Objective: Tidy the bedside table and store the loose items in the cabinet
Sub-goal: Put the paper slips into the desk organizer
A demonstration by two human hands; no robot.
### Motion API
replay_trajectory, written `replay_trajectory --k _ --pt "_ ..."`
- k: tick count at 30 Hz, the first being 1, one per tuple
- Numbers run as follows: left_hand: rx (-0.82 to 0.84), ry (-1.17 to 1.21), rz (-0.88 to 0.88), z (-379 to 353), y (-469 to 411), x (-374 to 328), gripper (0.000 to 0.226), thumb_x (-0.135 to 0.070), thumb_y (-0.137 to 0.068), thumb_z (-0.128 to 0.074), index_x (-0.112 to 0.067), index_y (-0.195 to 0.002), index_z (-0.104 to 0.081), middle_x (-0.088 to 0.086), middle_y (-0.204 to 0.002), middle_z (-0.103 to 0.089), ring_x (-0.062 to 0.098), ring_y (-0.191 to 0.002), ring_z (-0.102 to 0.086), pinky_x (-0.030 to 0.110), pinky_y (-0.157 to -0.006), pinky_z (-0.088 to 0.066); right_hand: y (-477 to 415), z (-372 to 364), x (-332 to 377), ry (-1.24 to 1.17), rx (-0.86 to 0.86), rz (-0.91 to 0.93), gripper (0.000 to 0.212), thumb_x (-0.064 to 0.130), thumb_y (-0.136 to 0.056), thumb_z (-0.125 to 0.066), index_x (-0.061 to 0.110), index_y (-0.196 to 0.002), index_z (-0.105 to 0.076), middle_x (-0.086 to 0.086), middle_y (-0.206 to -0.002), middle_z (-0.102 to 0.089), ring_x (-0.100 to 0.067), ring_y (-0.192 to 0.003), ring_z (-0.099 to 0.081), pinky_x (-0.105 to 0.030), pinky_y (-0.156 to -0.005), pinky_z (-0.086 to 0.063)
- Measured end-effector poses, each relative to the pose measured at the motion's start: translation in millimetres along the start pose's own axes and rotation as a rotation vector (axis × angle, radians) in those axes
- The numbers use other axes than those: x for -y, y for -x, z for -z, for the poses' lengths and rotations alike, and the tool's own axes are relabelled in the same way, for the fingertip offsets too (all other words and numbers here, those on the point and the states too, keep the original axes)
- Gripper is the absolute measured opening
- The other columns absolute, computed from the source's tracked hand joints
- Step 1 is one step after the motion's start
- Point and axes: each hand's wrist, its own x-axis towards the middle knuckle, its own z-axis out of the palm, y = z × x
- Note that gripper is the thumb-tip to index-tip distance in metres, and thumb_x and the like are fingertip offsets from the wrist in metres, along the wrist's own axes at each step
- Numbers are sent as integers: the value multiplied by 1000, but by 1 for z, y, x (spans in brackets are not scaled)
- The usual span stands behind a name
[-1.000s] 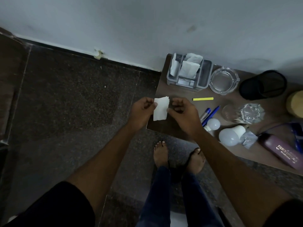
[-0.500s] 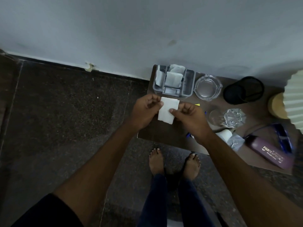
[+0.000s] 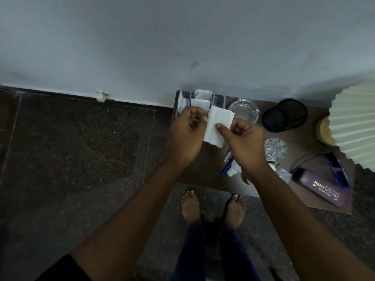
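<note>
A folded white tissue (image 3: 218, 125) is held between both hands above the left part of the brown bedside table (image 3: 205, 175). My left hand (image 3: 185, 132) pinches its left edge and my right hand (image 3: 242, 140) pinches its right edge with the thumb on top. Just behind the hands, a grey organiser tray (image 3: 218, 99) against the wall holds more white tissues (image 3: 199, 98); my left hand hides its front.
On the table: a glass ashtray (image 3: 244, 110), a black mesh cup (image 3: 284, 114), a crumpled clear wrapper (image 3: 275, 148), blue pens (image 3: 228, 164), a purple spectacle case (image 3: 322, 187), blue glasses (image 3: 336, 169). A pleated lampshade (image 3: 354, 122) overhangs the right. Dark floor lies left.
Both hands have carried the tissue away from me toward the organiser tray at the wall. The view has shifted, so the lampshade now shows at the right.
</note>
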Motion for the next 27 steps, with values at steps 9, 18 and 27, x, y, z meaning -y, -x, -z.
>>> replay_trajectory --k 9,18,27 --pt "11 36 -49 -26 16 -19 39 -1 -94 -54 -17 -127 -66 -4 -119 -72 2 -109 -67 15 -91 -54 -3 -3 21 2 -78 106 12 15 -90 -74 27 -90 -73 -19 -88 -73 -36 -86 -72 -49 -76 -58" --pt "54 65 -90 -32 -8 -21 44 5 -95 -48 -10 -135 -61 1 -130 -68 5 -121 -63 29 -105 -52 -12 -3 22 50 21 213 35 0 -89 -61 18 -119 -66 5 -94 -74 -9 -87 -71 -24 -71 -61" --pt "167 86 -31 -38 -28 -19 45 11 -97 -44 -4 -137 -57 9 -131 -67 15 -122 -65 39 -102 -55 -33 -3 6 195 36 279 44 7 -92 -64 6 -135 -57 3 -105 -71 2 -93 -68 -9 -74 -52"
